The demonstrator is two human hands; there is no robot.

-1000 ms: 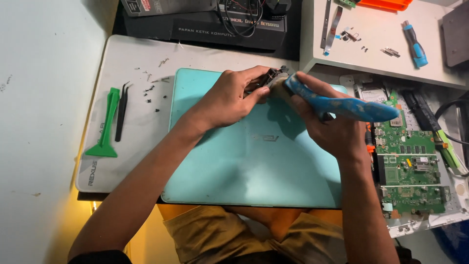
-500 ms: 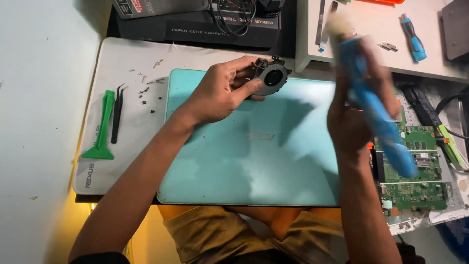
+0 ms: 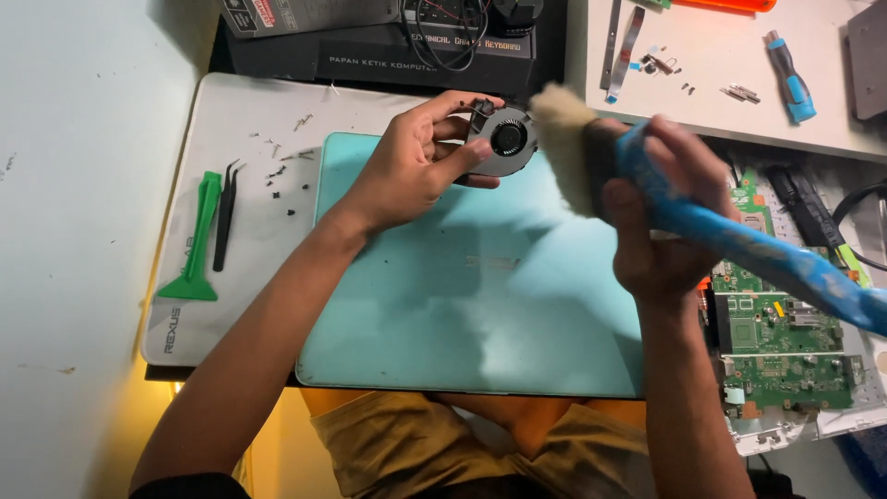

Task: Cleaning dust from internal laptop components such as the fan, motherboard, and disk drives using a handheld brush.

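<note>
White tabletop (image 3: 249, 102) carries a teal laptop lid (image 3: 462, 296), loose screws, a green pry tool (image 3: 196, 249) and black tweezers (image 3: 224, 217). Since half a second ago, the right hand (image 3: 661, 222) has lowered the blue-handled brush (image 3: 739, 245), its bristles now just beside the small cooling fan (image 3: 504, 140). Left hand (image 3: 411, 166) fingers grasp that fan above the lid's far edge; right fingers are clenched around the brush handle. Bristle contact appears imminent. A green circuit board (image 3: 781, 346) lies to the right.

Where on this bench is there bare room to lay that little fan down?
The turquoise laptop lid is bare below the left hand. The grey mat has room between the green pry tool and the lid. The circuit board side is crowded.
</note>
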